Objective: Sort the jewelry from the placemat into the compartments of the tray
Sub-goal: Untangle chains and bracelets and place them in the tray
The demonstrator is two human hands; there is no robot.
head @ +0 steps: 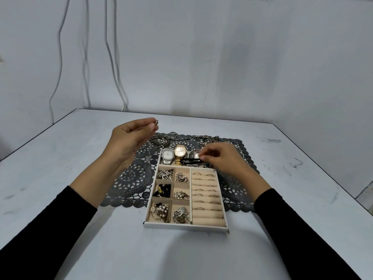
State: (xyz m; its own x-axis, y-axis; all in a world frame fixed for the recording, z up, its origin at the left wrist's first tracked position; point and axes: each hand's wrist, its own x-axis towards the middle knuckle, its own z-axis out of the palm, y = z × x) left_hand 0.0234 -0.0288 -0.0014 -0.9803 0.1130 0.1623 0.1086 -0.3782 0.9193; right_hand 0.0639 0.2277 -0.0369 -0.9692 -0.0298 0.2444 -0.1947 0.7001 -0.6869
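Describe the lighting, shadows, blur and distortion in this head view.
Head view: soft, even light, no harsh glare; a faint shadow on the table near the tray; wide-angle bending at the table's edges; the tiny piece pinched in the left hand is too small to resolve; the right hand looks sharp.

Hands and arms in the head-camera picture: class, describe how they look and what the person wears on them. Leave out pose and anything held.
Both arms wear long, plain black sleeves, the left sleeve and the right sleeve, each ending partway along the forearm. The left hand and right hand are bare: no gloves. No rings, bracelets or watch show on them. The sleeves carry no visible markings.
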